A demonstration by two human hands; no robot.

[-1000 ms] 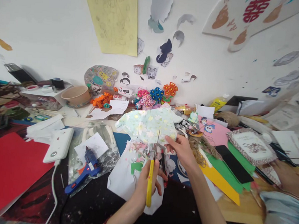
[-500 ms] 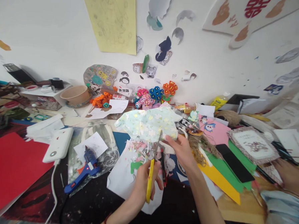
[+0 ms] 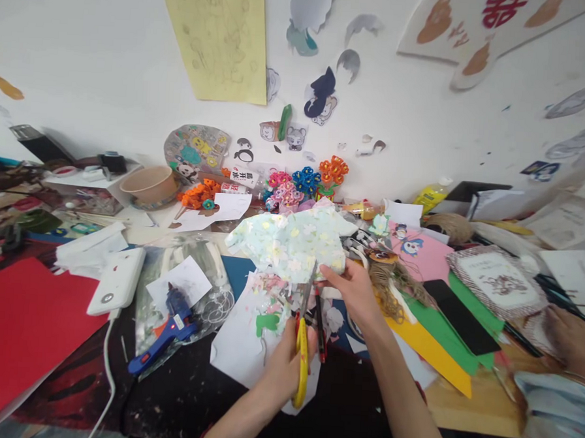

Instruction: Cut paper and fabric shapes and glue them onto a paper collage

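My left hand (image 3: pixel 288 355) is closed around yellow-handled scissors (image 3: pixel 301 363), whose blades point up to the lower edge of a pale green floral sheet (image 3: pixel 291 238). Whether that sheet is cloth or thin paper I cannot tell. My right hand (image 3: pixel 352 287) pinches its lower right corner, close beside the blade tips. Below lies white paper (image 3: pixel 231 353) strewn with small scraps and a green cut-out (image 3: pixel 266 323). A dark pen with red parts (image 3: pixel 321 328) rests just right of the scissors.
At left are a blue glue gun (image 3: pixel 169 333), a white power bank (image 3: pixel 117 282) with a cable, and red paper (image 3: pixel 26 336). A black phone-like slab (image 3: pixel 461 316) lies on green sheets at right, near another person's hand (image 3: pixel 573 338). Bright craft flowers (image 3: pixel 307 180) stand behind.
The scissors have turned in my left hand, so their yellow handle loop shows more broadly. My right hand has shifted slightly left and still pinches the floral sheet.
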